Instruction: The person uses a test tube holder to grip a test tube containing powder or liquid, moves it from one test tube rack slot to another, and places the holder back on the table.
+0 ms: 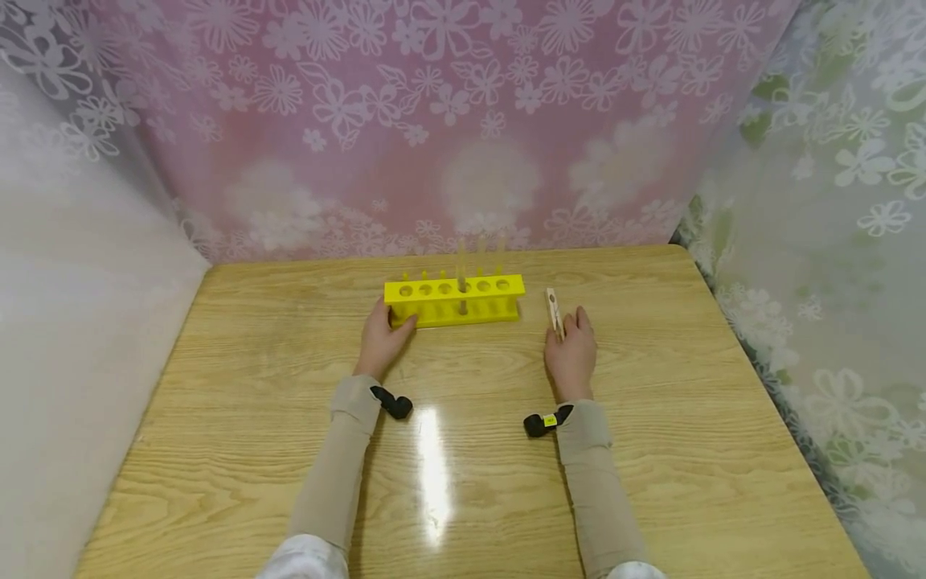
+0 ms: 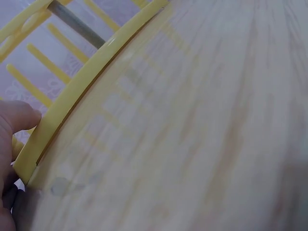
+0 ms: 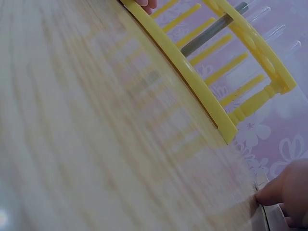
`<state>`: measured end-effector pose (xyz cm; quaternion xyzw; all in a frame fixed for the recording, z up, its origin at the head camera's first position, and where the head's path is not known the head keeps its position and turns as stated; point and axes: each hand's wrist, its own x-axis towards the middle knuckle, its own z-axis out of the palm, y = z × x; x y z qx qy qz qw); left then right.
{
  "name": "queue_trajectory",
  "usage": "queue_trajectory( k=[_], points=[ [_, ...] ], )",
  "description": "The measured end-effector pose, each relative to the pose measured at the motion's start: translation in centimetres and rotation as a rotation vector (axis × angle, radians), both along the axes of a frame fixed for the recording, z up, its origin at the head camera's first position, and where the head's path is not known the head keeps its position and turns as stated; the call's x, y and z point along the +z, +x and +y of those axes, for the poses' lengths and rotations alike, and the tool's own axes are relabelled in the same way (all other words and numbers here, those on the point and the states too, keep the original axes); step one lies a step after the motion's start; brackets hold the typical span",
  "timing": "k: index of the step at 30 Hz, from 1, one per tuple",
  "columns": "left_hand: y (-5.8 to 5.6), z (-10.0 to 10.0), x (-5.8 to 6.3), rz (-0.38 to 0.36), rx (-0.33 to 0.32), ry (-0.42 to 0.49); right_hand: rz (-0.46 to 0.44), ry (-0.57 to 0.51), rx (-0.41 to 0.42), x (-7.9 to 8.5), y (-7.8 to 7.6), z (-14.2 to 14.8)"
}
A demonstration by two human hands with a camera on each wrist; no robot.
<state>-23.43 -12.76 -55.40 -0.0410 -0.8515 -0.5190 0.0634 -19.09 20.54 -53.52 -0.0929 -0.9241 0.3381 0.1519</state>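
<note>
At the centre of the head view, the left hand (image 1: pixel 382 342) grips the left end of a yellow rack (image 1: pixel 450 297), where a greyish tube (image 1: pixel 461 269) stands upright. Right of centre, the right hand (image 1: pixel 571 358) pinches a wooden clip (image 1: pixel 553 308) near the rack.

You get a bright, fairly even head view, with a long white streak of glare (image 1: pixel 434 474) on the glossy table (image 1: pixel 485 450) between your sleeves (image 1: pixel 325 490), soft shadows beside them, and clear tubes (image 1: pixel 481 256) nearly lost against the pink backdrop (image 1: pixel 463 161). Your wrist views look dimmer and hazier — the wood grain smears out of focus, and the yellow rack (image 1: pixel 434 298) bows into a curve above its faint reflection. In your right wrist view, a small white hot spot flares at the lower left edge.
</note>
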Motion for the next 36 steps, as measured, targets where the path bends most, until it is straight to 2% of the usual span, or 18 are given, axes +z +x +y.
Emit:
queue_trajectory(
  k=[4,19,31,36],
  points=[
    [0.07,0.07,0.08,0.028,0.001,-0.011,0.027,-0.006,0.003,-0.04,0.13,0.14],
    [-0.2,0.0,-0.25,0.102,0.002,-0.003,-0.003,-0.12,-0.007,0.7,0.1,0.28],
    [-0.19,-0.29,-0.35,0.087,0.013,-0.012,0.033,-0.135,-0.009,0.64,0.19,0.4],
    [-0.06,-0.24,-0.2,0.076,0.019,-0.021,0.049,-0.173,-0.005,0.75,0.23,0.55]
  ],
)
